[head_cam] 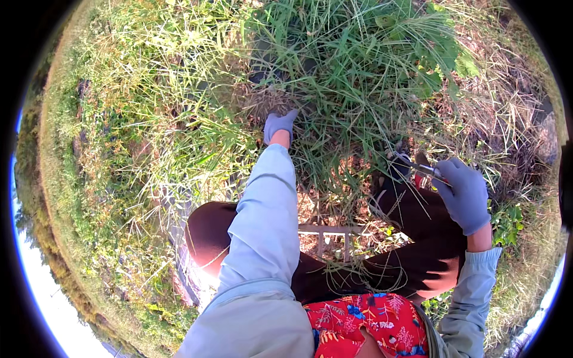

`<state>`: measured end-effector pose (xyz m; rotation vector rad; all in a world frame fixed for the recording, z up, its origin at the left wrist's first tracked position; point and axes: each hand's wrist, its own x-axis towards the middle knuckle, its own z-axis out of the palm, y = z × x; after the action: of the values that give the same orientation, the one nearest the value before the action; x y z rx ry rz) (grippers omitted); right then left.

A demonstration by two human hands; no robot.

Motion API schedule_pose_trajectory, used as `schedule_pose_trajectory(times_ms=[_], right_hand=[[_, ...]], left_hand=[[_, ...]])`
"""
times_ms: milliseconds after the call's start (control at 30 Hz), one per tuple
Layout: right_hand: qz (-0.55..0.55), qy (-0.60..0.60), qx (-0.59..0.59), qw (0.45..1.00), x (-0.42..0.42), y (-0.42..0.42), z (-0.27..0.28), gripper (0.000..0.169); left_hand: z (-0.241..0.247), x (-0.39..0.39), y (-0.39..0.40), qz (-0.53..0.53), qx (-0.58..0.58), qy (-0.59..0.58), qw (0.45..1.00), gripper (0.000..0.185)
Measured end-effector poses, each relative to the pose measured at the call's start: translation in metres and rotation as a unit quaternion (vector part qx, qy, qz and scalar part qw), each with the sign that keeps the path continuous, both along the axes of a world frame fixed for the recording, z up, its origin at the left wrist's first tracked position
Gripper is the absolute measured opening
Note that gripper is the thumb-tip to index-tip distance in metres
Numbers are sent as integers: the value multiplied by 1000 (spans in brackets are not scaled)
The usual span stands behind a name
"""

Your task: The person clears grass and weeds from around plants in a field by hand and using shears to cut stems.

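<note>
My left hand, in a grey-purple glove, reaches forward to the base of a clump of dry grass roots; its fingers are partly hidden, so I cannot tell whether it grips the stems. My right hand, in a matching glove, is closed around a small hand tool with a metal part, held above my right knee. Its exact kind is not clear. Long green grass lies in a thick heap before me, between and beyond both hands.
A pale slatted frame shows between my legs. Dark sheeting lies partly under the grass. Broad-leaved plants grow at the upper right, dry straw lies at the right, and tall weeds stand at the left.
</note>
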<state>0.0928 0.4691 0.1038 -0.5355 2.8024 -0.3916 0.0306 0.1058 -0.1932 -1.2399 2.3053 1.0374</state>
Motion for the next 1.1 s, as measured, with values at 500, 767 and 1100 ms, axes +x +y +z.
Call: schedule_pose_trajectory(times_ms=[500,767,1100], right_hand=[[18,-24,13,999,-8,-8,-6,13],[40,-25,-21,999,-7,-20,-10,15],[54,-23,0,998,-12,-20,-8,17]], left_hand=[[-53,6,40,180,-13,131,975,30],[-55,6,37,276,127,232,924,32],[2,44,117,109,102,120,982,45]])
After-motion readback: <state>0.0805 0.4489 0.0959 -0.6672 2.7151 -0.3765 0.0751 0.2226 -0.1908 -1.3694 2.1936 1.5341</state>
